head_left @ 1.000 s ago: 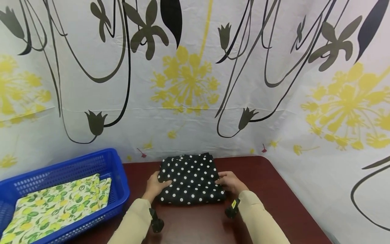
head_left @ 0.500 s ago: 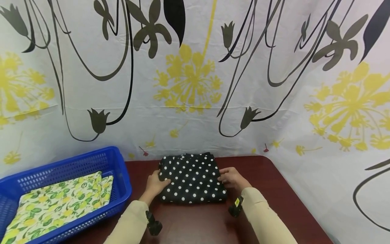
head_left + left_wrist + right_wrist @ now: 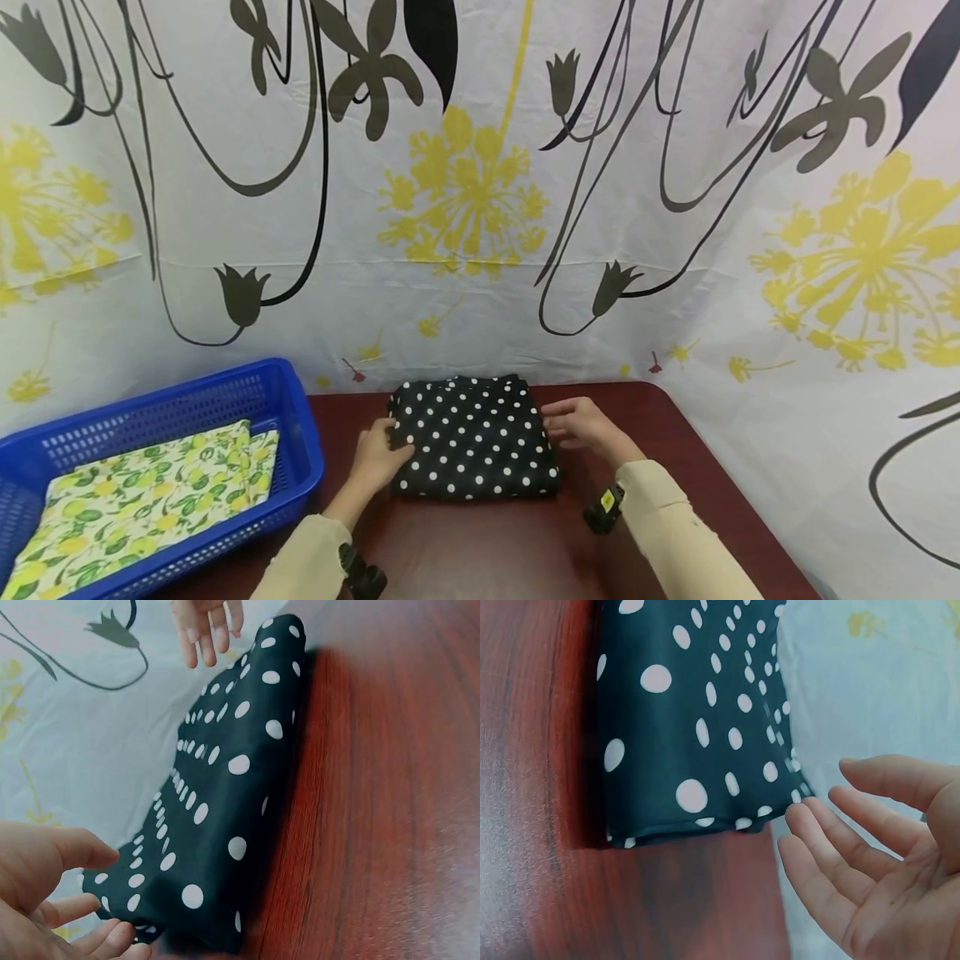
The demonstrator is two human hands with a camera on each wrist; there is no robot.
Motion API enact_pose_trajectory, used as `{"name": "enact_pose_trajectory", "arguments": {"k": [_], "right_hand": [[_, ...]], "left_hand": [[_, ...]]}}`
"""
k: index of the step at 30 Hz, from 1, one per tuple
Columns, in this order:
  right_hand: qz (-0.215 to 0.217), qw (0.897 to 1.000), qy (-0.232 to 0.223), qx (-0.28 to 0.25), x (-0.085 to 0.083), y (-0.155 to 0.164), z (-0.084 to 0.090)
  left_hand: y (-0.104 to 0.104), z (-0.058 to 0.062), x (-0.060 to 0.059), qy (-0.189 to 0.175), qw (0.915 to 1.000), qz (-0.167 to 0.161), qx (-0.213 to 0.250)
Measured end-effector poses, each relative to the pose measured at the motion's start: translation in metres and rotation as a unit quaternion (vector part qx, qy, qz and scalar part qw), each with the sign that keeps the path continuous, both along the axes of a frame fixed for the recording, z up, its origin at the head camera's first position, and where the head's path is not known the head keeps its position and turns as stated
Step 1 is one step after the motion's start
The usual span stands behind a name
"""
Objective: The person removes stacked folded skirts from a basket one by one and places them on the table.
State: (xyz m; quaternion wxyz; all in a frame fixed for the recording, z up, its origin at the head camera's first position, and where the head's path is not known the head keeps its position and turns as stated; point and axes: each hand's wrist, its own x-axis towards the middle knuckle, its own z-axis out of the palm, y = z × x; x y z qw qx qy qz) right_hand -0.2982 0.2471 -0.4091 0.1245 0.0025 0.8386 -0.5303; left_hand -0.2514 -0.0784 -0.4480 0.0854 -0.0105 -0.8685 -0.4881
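A folded black cloth with white polka dots (image 3: 472, 437) lies on the dark red table (image 3: 480, 542), near its back edge. My left hand (image 3: 377, 454) is at the cloth's left side, fingers relaxed and thumb spread apart, as the left wrist view also shows. At the opposite side, my right hand (image 3: 585, 425) has its fingers loosely extended toward the cloth's right edge. In the right wrist view the fingertips (image 3: 799, 814) lie close to the cloth's corner without gripping it; whether they touch it is hard to tell.
A blue plastic basket (image 3: 300, 433) stands on the left of the table, holding a folded lemon-print cloth (image 3: 150, 500). Behind the table hangs a white curtain (image 3: 465, 333) printed with flowers. Each wrist wears a small black camera.
Both hands have eased outward from the cloth's sides, the right one more clearly. The polka-dot cloth stays in place on the table.
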Motion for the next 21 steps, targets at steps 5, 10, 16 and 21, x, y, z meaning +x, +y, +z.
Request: {"name": "enact_pose_trajectory", "arguments": {"k": [5,10,16,21], "right_hand": [[0.045,0.999,0.015,-0.004,0.006,-0.008,0.014],[0.107,0.993,0.044,-0.001,0.014,-0.029,0.026],[0.173,0.982,0.072,-0.009,0.021,-0.057,0.034],[0.204,0.976,0.078,-0.018,0.024,-0.083,0.039]], "left_hand": [[-0.002,0.009,0.018,0.017,0.9992,-0.020,0.031],[-0.010,0.028,0.037,0.015,0.9970,-0.067,0.035],[-0.030,0.055,0.055,0.010,0.9937,-0.111,0.010],[-0.050,0.072,0.065,0.018,0.9921,-0.124,-0.008]]}}
